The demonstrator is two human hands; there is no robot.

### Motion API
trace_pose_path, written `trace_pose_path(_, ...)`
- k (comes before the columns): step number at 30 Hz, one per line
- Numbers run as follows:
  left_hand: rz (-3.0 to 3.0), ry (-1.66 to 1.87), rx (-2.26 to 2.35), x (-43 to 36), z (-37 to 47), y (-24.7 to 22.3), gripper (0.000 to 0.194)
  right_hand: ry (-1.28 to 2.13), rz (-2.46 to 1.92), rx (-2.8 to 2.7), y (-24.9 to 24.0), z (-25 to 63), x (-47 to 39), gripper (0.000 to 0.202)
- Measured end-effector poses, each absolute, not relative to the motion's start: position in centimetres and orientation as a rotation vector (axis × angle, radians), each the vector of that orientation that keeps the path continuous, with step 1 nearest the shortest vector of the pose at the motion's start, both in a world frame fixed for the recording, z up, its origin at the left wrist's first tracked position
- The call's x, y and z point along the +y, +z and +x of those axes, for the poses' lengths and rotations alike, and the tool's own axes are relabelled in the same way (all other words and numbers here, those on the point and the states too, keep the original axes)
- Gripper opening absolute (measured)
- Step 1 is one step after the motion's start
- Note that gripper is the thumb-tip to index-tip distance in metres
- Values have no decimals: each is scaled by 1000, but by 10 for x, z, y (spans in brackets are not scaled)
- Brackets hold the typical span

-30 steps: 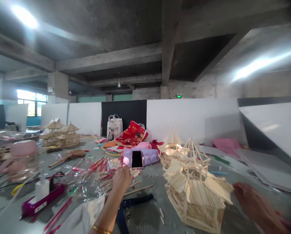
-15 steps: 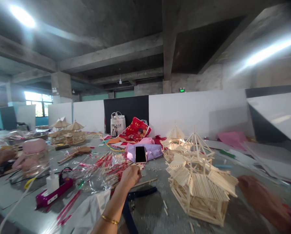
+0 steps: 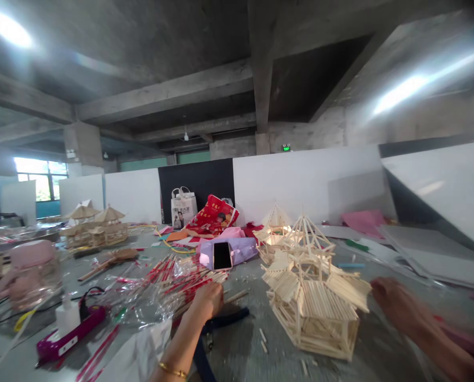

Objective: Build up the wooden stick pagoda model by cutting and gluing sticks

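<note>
Stick model (image 3: 324, 300) stood upright btwn hands — R hand (image 3: 388, 297) nearer, just beside, blurred; L hand (image 3: 210, 298) curled — can't tell either's grip.

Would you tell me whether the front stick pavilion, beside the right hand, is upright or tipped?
Upright: the stick pavilion sits on its base, its peaked top frame pointing up.

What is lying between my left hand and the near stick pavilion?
A wooden stick, a dark blue tool handle and, nearer the pavilion, short stick pieces; the head view shows this.
</note>
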State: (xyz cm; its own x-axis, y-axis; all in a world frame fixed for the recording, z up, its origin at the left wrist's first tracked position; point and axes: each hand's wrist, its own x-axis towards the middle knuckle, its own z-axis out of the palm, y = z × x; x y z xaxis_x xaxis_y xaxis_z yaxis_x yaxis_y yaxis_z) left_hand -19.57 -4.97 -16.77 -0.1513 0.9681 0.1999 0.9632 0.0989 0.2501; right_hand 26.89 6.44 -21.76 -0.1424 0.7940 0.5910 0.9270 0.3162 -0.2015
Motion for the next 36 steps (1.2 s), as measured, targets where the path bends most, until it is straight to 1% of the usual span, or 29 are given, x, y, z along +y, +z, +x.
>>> trace_pose_path(7,2061,560,2464,-55,-205,-145,23,-276,-1497,-1973,-216,267,62,24)
trace_pose_path(12,1990,396,2448,-50,-206,-160,8,-267,-1515,-1950,-217,265,61,26)
trace_pose_path(14,1973,402,2445,-49,-205,-166,6,-265,-1501,-1956,-217,265,61,26)
trace_pose_path(18,1976,624,2413,-50,-206,-162,10,-263,-1503,-1937,-215,265,60,25)
trace_pose_path(23,1899,1123,2323,-48,-212,-146,13,-243,-1495,-1931,-216,267,62,23)
trace_pose_path(26,1800,1368,2155,-45,-211,-143,25,-228,-1494,-1926,-217,269,64,22)
trace_pose_path(30,1679,1526,1938,-47,-203,-141,37,-224,-1502,-1882,-217,270,66,25)
trace_pose_path(33,1648,1596,1857,-50,-200,-139,40,-225,-1499,-1866,-216,269,65,25)
trace_pose_path(36,1664,1586,1843,-48,-200,-140,40,-212,-1495,-1871,-214,268,63,23)
